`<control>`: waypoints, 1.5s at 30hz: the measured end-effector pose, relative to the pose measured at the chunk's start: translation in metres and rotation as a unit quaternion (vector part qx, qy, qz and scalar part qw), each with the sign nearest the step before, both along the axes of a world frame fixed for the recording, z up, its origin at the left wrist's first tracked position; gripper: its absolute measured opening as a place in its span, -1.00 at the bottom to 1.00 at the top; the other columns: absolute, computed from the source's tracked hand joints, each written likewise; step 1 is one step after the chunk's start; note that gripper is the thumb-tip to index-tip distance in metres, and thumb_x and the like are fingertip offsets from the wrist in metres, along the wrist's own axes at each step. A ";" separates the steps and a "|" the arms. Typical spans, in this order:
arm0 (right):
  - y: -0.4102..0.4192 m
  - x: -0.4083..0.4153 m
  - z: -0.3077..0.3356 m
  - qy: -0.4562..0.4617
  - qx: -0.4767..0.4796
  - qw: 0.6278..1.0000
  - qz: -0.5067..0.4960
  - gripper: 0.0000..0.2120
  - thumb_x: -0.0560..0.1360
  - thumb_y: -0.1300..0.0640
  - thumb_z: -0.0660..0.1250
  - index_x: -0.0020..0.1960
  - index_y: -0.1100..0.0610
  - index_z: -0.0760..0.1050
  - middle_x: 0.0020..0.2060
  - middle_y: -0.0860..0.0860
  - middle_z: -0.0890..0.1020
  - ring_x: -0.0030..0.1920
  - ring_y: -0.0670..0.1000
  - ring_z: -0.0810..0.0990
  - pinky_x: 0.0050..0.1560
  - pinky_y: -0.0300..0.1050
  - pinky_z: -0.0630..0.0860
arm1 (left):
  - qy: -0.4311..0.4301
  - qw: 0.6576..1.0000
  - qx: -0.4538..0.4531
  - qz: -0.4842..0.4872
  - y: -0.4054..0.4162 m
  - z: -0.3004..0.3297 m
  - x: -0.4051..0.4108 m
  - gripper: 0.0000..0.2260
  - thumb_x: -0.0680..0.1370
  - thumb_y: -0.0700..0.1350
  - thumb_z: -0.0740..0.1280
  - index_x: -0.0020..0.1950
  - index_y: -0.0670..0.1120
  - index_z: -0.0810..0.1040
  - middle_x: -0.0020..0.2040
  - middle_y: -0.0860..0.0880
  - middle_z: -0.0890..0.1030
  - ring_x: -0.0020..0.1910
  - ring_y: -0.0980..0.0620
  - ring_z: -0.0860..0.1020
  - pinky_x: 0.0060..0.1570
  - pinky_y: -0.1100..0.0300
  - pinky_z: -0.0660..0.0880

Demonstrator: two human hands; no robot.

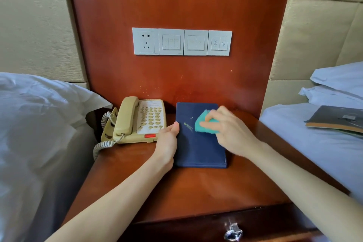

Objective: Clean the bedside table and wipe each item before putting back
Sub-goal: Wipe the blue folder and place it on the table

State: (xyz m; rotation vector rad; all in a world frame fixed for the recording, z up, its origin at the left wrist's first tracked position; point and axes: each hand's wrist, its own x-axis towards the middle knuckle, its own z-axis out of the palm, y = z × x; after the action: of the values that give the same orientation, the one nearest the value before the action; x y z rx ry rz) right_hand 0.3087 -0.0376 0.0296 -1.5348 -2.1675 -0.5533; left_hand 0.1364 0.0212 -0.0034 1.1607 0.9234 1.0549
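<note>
A person's two bare arms reach over a reddish wooden bedside table (196, 188). A dark blue book (198, 143) lies flat at the table's centre. The left hand (167, 141), at the book's nine o'clock edge, grips that edge with the thumb on the cover. The right hand (229, 129), at the book's two o'clock, has its fingers curled around a teal cloth (202, 123), pressing it onto the cover beside a pale smear. A beige corded telephone (137, 122) sits at the table's ten o'clock. White wall switches (181, 41) are mounted at twelve o'clock on the wooden panel behind. Beds flank both sides.
</note>
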 end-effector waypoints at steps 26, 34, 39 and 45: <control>-0.042 -0.021 -0.024 0.044 -0.136 0.985 0.094 -0.56 0.46 0.44 0.30 0.21 0.05 0.59 0.15 0.00 0.43 0.21 0.02 0.30 0.18 0.03 0.44 | 0.042 0.995 0.077 -0.038 0.004 0.000 0.000 -0.67 0.68 -0.01 0.04 0.14 -0.07 0.58 0.05 -0.02 0.69 0.08 0.00 0.63 0.22 -0.01 0.50; 0.041 -0.024 0.005 0.142 0.007 0.988 -0.067 -0.52 0.48 0.44 0.28 0.32 0.08 0.50 0.17 0.03 0.41 0.18 0.06 0.32 0.22 0.03 0.44 | 0.082 0.985 0.148 -0.002 0.003 -0.006 0.003 -0.67 0.69 -0.04 0.04 0.06 -0.10 0.57 -0.02 -0.06 0.68 0.04 -0.05 0.63 0.08 0.07 0.56; 0.069 -0.048 0.008 0.215 0.034 0.974 -0.068 -0.52 0.47 0.45 0.26 0.31 0.07 0.51 0.11 0.00 0.42 0.10 0.04 0.32 0.14 -0.01 0.47 | 0.108 0.974 0.195 0.035 0.004 -0.005 0.000 -0.64 0.69 -0.03 0.02 0.03 -0.17 0.54 -0.03 -0.12 0.65 0.00 -0.05 0.59 0.06 0.06 0.50; 0.051 -0.056 -0.013 0.210 -0.006 0.978 0.004 -0.52 0.49 0.46 0.26 0.33 0.09 0.49 0.12 -0.03 0.44 0.09 0.01 0.33 0.15 -0.11 0.45 | 0.073 0.983 0.158 0.063 0.004 -0.008 -0.001 -0.69 0.68 -0.05 0.06 -0.20 0.00 0.47 -0.20 0.06 0.53 -0.19 0.14 0.46 -0.15 0.24 0.37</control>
State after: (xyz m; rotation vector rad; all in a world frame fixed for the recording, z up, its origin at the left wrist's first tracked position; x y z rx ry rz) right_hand 0.2527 0.0137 0.0165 -1.4896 -1.8519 -0.1884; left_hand 0.1353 0.0252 -0.0115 1.4725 0.9762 1.2638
